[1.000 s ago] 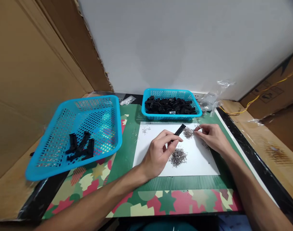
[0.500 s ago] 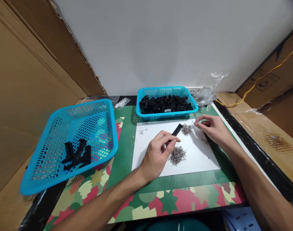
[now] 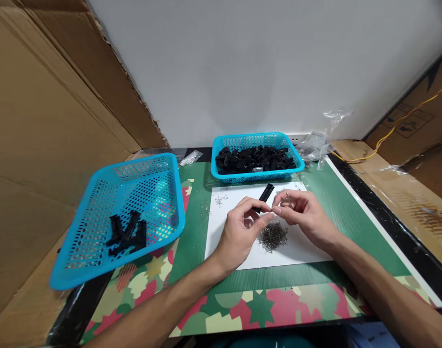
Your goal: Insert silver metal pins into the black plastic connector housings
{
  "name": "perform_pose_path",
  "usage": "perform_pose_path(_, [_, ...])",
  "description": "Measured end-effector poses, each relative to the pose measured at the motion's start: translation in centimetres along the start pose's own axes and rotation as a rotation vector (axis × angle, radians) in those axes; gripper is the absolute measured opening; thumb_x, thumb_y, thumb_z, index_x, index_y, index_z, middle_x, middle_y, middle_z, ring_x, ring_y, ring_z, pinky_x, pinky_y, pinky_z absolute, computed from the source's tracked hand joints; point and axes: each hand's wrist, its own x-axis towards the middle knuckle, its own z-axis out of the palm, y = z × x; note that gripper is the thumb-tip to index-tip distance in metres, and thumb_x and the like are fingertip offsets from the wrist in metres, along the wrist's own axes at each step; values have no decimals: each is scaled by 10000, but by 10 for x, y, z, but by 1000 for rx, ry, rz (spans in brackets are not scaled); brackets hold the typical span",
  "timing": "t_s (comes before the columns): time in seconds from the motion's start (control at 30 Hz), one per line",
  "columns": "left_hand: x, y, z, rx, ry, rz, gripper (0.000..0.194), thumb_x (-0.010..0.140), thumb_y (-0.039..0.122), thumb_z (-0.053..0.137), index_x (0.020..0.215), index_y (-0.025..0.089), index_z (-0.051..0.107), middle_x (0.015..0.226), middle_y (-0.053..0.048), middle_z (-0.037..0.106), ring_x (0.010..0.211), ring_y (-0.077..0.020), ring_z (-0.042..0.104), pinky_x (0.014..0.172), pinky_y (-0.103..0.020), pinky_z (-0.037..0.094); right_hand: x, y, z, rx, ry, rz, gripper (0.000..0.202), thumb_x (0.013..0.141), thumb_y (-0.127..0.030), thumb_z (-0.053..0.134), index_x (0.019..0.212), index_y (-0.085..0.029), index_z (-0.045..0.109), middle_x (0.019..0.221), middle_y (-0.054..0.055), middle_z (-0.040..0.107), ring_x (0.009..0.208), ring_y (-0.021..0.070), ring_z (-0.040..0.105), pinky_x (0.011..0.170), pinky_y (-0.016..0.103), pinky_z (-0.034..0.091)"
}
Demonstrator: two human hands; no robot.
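My left hand grips a slim black plastic part that slants up and away from the fingers. Close against its fingertips, my right hand is closed in a pinch; whatever lies between its thumb and forefinger is too small to make out. Below both hands, a heap of small metal springs or clips lies on a white sheet of paper. A second little pile is mostly hidden behind my right hand.
A blue basket on the left holds several black parts. Behind the paper stands another blue basket, heaped with black pieces. Clear plastic bags lie at the back right. Cardboard walls the left side.
My right hand has moved left from beside the small metal pile to meet my left hand's fingertips. The left hand keeps its hold on the black part. The view has shifted slightly.
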Motion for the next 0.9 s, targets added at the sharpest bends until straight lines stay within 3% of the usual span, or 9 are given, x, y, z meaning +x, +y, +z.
perform_pose_path(0.33, [0, 8, 0, 143, -2, 11, 205, 1022, 380, 644, 955, 186, 655, 990, -32, 614, 828, -147, 564, 679, -257, 426, -1, -3, -5, -207, -29, -22, 219, 888, -412, 815, 923, -201, 769, 623, -67, 338, 597, 110, 284, 566, 291, 208])
perform_pose_path(0.5, [-2, 9, 1, 191, -30, -15, 203, 1044, 379, 594, 973, 193, 634, 996, -27, 599, 816, -143, 561, 668, -253, 427, -2, -6, -9, -255, -38, -33, 284, 955, -474, 728, 979, -193, 760, 693, -29, 499, 616, 118, 352, 557, 291, 243])
perform_pose_path(0.63, [-3, 5, 0, 240, -58, -29, 187, 1041, 370, 599, 980, 198, 640, 999, -22, 602, 806, -141, 560, 652, -254, 411, -3, -4, -10, -322, -30, -59, 282, 954, -477, 726, 978, -198, 765, 604, -64, 372, 572, 113, 294, 533, 288, 211])
perform_pose_path(0.8, [-2, 3, -2, 323, -98, -22, 177, 1042, 358, 596, 1002, 200, 663, 1001, -24, 630, 802, -150, 559, 698, -276, 417, -2, -4, -13, -419, -60, -53, 270, 928, -451, 747, 899, -185, 780, 604, -57, 379, 580, 111, 307, 542, 284, 230])
perform_pose_path(0.9, [-1, 4, -3, 357, -142, 8, 188, 1076, 335, 524, 1084, 219, 672, 1084, -38, 666, 873, -169, 586, 752, -288, 433, 1, -4, -21, -458, 43, -43, 296, 910, -458, 746, 866, -170, 795, 581, -49, 392, 573, 112, 305, 535, 285, 220])
